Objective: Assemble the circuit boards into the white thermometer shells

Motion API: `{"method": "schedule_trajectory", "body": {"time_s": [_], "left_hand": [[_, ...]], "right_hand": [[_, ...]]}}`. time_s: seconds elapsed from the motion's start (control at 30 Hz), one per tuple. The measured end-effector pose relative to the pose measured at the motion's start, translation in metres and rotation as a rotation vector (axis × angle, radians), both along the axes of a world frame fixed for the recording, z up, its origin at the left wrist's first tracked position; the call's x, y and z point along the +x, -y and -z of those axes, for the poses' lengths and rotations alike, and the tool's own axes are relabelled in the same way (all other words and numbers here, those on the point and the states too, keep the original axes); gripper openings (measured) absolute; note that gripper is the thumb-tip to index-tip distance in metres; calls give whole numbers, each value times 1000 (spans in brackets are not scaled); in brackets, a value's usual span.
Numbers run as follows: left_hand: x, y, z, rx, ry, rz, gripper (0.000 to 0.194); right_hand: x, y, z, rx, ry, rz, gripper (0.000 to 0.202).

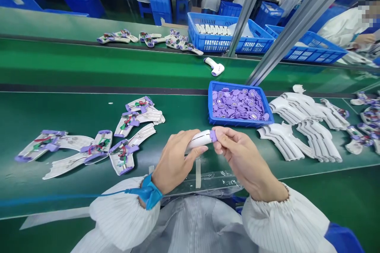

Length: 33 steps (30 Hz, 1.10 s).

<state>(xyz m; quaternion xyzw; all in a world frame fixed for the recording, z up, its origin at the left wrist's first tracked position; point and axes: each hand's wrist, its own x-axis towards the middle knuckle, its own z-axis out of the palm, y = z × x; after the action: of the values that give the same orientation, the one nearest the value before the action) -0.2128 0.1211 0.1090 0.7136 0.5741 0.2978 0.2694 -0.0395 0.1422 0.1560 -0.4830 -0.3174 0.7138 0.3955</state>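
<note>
My left hand (178, 158) is wrapped round a white handheld device (200, 139), which lies roughly sideways in front of my body. At its right end sits a purple cap (213, 136), and the fingers of my right hand (237, 150) pinch that cap. Just beyond my hands stands a blue tray (240, 121) full of small purple parts (234, 104). To the left, several opened white housings with purple parts and coloured wires (123, 158) lie on the green table (89, 116). Stacked white shell halves (319, 140) lie to the right.
A finished-looking white device (214, 66) lies on the green belt (118, 67). Blue crates (228, 42) and more wired housings (175, 41) stand beyond it. A metal post (297, 19) rises behind the tray. A blue wrist cord (74, 196) trails left. A co-worker (344, 27) is at the far right.
</note>
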Motion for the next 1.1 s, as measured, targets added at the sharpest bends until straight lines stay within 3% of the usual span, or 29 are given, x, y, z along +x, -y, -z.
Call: {"method": "schedule_trajectory", "body": {"time_s": [0.13,0.27,0.47,0.57,0.7,0.8,0.9,0.97,1.1], "left_hand": [[0,1,-2,-90,57,-20,30],[-3,1,-5,-129,24,16,33],[-12,-4,-6,37,-245,182,41],[-15,-5,-6,54,-297,230,44],[-12,-5,-4,-18,-169,275,37],[-9,-5,-2,44,-193,235,32],[-10,0,1,107,-229,238,30],[-10,6,6,101,-165,116,28],[-4,13,24,161,-144,-376,39]], "right_hand": [[-3,2,1,-69,-56,108,26],[-5,2,1,-70,-48,80,28],[-9,9,7,-89,-1,38,28],[-10,16,19,174,266,9,29],[-9,21,36,640,580,-142,28],[-7,22,45,720,700,-191,27],[-3,25,52,685,726,-154,25],[1,29,54,642,682,-151,24],[1,38,53,600,641,-284,20]]}}
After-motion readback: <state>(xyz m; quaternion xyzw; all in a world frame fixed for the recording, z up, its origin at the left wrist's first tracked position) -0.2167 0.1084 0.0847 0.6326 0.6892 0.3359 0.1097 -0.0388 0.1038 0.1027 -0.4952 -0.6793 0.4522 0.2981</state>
